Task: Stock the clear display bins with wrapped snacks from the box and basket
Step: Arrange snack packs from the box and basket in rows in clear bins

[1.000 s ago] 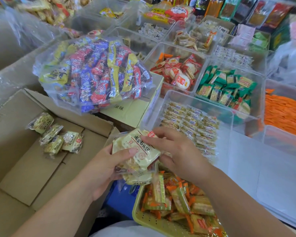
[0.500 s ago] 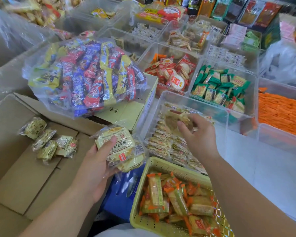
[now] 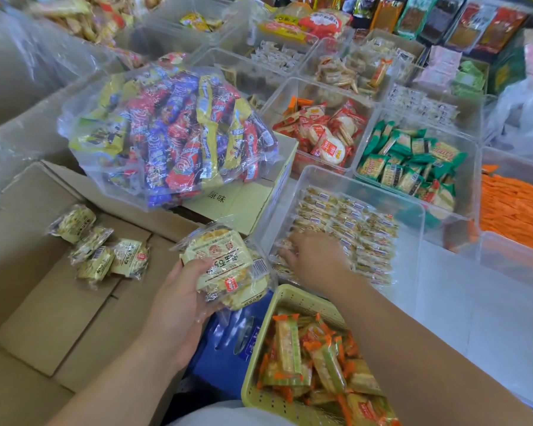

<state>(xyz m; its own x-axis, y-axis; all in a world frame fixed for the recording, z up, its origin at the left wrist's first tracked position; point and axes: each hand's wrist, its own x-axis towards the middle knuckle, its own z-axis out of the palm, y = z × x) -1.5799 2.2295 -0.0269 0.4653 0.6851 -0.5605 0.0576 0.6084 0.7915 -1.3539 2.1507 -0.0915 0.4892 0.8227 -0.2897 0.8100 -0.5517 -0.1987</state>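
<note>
Basket (image 3: 290, 298) nearest us sits untouched. Our left hand (image 3: 174, 312) grips the cracker stack (image 3: 222, 262). Farther on, our right hand (image 3: 317, 256), lately carrying a packet, now rests open-fingered on rows in the clear bin (image 3: 363, 184): one more stocked.

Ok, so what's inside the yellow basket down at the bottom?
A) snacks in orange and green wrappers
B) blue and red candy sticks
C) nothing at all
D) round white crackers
A: the yellow basket is piled with orange-and-green wrapped snacks.
</note>
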